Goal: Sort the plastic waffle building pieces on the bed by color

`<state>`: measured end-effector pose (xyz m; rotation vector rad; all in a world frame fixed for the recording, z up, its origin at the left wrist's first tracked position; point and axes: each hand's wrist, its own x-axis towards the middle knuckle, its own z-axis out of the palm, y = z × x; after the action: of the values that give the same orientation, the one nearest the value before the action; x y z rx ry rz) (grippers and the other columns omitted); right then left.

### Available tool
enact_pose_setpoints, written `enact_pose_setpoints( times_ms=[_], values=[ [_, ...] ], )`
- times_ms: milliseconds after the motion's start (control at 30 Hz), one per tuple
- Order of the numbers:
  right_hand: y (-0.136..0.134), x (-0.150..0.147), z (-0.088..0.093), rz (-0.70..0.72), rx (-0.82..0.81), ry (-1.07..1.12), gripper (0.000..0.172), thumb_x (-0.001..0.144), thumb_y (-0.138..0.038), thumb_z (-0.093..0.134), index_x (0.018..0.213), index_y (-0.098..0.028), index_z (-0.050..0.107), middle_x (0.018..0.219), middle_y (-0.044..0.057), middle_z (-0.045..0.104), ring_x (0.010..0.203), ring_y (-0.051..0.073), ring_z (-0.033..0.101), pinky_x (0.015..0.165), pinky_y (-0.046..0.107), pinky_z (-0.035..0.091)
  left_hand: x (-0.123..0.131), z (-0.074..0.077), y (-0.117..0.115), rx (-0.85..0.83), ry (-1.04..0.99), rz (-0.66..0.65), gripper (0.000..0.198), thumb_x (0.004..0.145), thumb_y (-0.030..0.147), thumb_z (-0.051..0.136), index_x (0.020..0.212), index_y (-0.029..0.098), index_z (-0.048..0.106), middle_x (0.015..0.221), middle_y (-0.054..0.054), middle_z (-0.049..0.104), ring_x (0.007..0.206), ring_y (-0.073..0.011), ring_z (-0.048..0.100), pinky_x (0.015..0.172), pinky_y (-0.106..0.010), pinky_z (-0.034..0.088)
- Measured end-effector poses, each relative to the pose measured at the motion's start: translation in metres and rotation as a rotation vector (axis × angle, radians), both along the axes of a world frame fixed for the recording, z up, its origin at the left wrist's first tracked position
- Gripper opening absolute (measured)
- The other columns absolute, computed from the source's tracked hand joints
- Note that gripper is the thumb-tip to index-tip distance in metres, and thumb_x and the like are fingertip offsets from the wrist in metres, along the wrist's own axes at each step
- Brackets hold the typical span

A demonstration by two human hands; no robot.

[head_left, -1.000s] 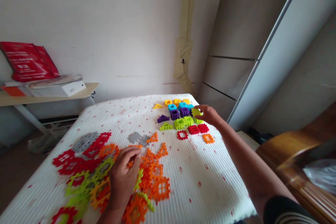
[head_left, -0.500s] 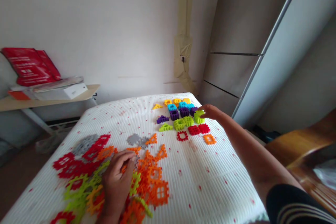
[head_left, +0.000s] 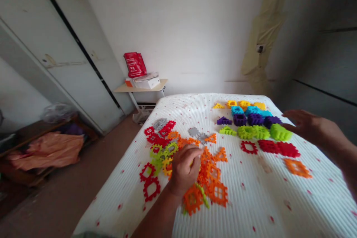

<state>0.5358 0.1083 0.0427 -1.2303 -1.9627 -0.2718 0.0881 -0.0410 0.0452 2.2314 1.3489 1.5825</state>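
Note:
My left hand [head_left: 186, 167] is over the loose pile of notched plastic building tiles, fingers curled; a yellowish sliver shows at them, but I cannot make out what they grip. Beside it lie orange tiles [head_left: 218, 192], yellow-green tiles [head_left: 170, 148] and red tiles [head_left: 152, 189]. At the right, my right hand [head_left: 312, 126] is just beside a stack of lime-green tiles [head_left: 280, 132], fingers stretched out and apart with nothing seen in them. Stacks sorted by colour stand there in rows: purple tiles [head_left: 255, 119], blue tiles [head_left: 253, 110], yellow tiles [head_left: 244, 104] and red tiles [head_left: 288, 149].
The tiles lie on a bed-like surface with a white ribbed cover [head_left: 251, 197]. One orange square tile [head_left: 298, 167] lies at the near right. Grey tiles [head_left: 193, 131] are near the middle. Behind, a small table [head_left: 141, 87] bears a red bag [head_left: 135, 64]. A cabinet [head_left: 69, 55] stands left.
The view has swung left, so things sit farther right in the picture. My right hand has drawn away from the lime-green stack. My left hand stays over the loose pile.

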Motion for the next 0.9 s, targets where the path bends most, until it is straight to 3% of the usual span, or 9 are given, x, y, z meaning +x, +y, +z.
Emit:
enact_pose_setpoints(
  times_ms=[67, 133, 200, 267, 400, 467, 567, 733, 900],
  values=[
    [-0.017, -0.019, 0.005, -0.035, -0.001, -0.085, 0.031, 0.072, -0.055, 0.062, 0.102, -0.047, 0.063, 0.086, 0.001, 0.068, 0.060, 0.014, 0.061, 0.064, 0.031, 0.050, -0.027, 0.014, -0.003, 0.041, -0.134, 0.186, 0.015, 0.078, 0.016, 0.052, 0.083, 0.021, 0.066, 0.080, -0.003, 0.068, 0.079, -0.0156, 0.064, 0.076, -0.029, 0.051],
    [-0.035, -0.047, 0.004, 0.025, 0.023, -0.111, 0.034, 0.076, -0.061, 0.053, 0.103, -0.042, 0.064, 0.088, 0.003, 0.068, 0.065, 0.017, 0.063, 0.060, 0.033, 0.050, -0.061, 0.022, -0.002, 0.030, -0.303, 0.359, 0.014, 0.079, 0.019, 0.053, 0.086, 0.020, 0.065, 0.081, -0.001, 0.067, 0.073, -0.0137, 0.063, 0.073, -0.027, 0.051],
    [-0.056, -0.083, -0.004, 0.182, -0.004, -0.129, 0.028, 0.080, -0.056, 0.052, 0.097, -0.040, 0.066, 0.082, 0.004, 0.069, 0.069, 0.018, 0.065, 0.061, 0.032, 0.051, -0.096, 0.020, -0.001, 0.011, -0.387, 0.519, 0.016, 0.078, 0.023, 0.052, 0.087, 0.019, 0.065, 0.079, -0.001, 0.066, 0.071, -0.0132, 0.061, 0.071, -0.026, 0.050],
    [-0.080, -0.120, -0.016, 0.324, -0.070, -0.171, 0.020, 0.084, -0.044, 0.052, 0.096, -0.037, 0.067, 0.085, 0.006, 0.070, 0.072, 0.018, 0.066, 0.063, 0.030, 0.052, -0.128, 0.009, -0.001, -0.082, -0.283, 0.590, 0.015, 0.074, 0.023, 0.053, 0.080, 0.018, 0.066, 0.079, -0.001, 0.066, 0.074, -0.0141, 0.061, 0.072, -0.026, 0.048],
    [-0.134, -0.189, -0.025, 0.613, -0.155, -0.282, 0.023, 0.088, -0.025, 0.047, 0.106, -0.022, 0.062, 0.098, 0.008, 0.067, 0.086, 0.018, 0.063, 0.072, 0.031, 0.052, -0.167, -0.030, -0.010, -0.253, -0.053, 0.514, 0.016, 0.068, 0.023, 0.050, 0.067, 0.019, 0.065, 0.079, -0.002, 0.065, 0.077, -0.0163, 0.061, 0.077, -0.029, 0.048],
    [-0.155, -0.216, -0.021, 0.748, -0.215, -0.348, 0.027, 0.088, -0.025, 0.047, 0.110, -0.018, 0.060, 0.108, 0.011, 0.064, 0.091, 0.019, 0.060, 0.077, 0.033, 0.049, -0.176, -0.049, -0.015, -0.292, -0.010, 0.508, 0.017, 0.068, 0.026, 0.051, 0.069, 0.020, 0.067, 0.085, -0.003, 0.065, 0.084, -0.0181, 0.061, 0.083, -0.031, 0.047],
    [-0.172, -0.246, -0.015, 0.839, -0.266, -0.456, 0.039, 0.084, -0.038, 0.051, 0.118, -0.019, 0.056, 0.125, 0.011, 0.055, 0.101, 0.024, 0.055, 0.089, 0.042, 0.041, -0.181, -0.067, -0.017, -0.339, 0.011, 0.533, 0.020, 0.069, 0.030, 0.052, 0.074, 0.021, 0.069, 0.091, -0.004, 0.065, 0.091, -0.0200, 0.060, 0.087, -0.034, 0.045],
    [-0.164, -0.274, -0.027, 0.817, -0.310, -0.523, 0.055, 0.085, -0.047, 0.048, 0.133, -0.021, 0.043, 0.139, 0.011, 0.042, 0.116, 0.028, 0.043, 0.100, 0.049, 0.024, -0.173, -0.072, -0.009, -0.376, 0.136, 0.408, 0.022, 0.070, 0.027, 0.050, 0.077, 0.022, 0.070, 0.092, -0.004, 0.066, 0.091, -0.0198, 0.060, 0.086, -0.034, 0.046],
    [-0.143, -0.291, -0.037, 0.693, -0.345, -0.509, 0.053, 0.086, -0.048, 0.046, 0.133, -0.024, 0.044, 0.140, 0.010, 0.040, 0.118, 0.029, 0.039, 0.096, 0.047, 0.024, -0.167, -0.071, -0.007, -0.379, 0.251, 0.317, 0.023, 0.074, 0.029, 0.051, 0.083, 0.024, 0.072, 0.096, -0.004, 0.066, 0.094, -0.0200, 0.058, 0.087, -0.036, 0.045]
  ],
)
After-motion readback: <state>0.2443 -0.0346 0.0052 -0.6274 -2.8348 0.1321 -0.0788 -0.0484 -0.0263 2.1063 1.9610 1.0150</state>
